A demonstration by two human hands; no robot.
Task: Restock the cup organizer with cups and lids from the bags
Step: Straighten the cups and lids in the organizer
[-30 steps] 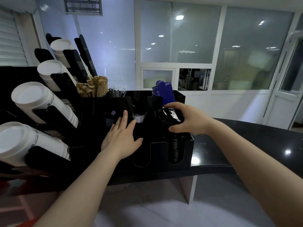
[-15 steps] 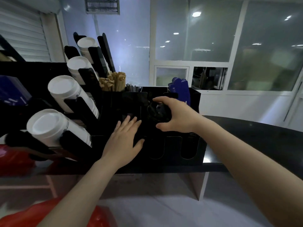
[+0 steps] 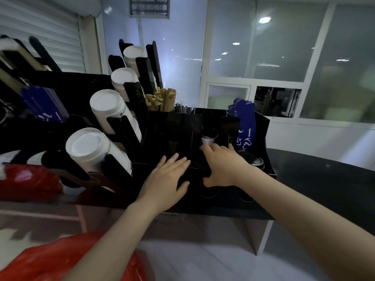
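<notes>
Right grip point(image 3: 223, 165) arches with spread fingers over the middle front slot of the cup organizer point(image 3: 265, 128); the slot is too dark to tell whether it pinches a lid. Left grip point(image 3: 168, 179) lies flat and wide on the front edge. Black lids point(image 3: 256, 161) sit in the neighbouring slot. This looks like lid loading; the next move probably calls for reaching into the red bag point(image 3: 50, 262).

The left hand point(image 3: 168, 177) lies flat on the cup organizer point(image 3: 262, 128), the right hand point(image 3: 223, 165) beside it; white cups point(image 3: 109, 110) at ten o'clock.
</notes>
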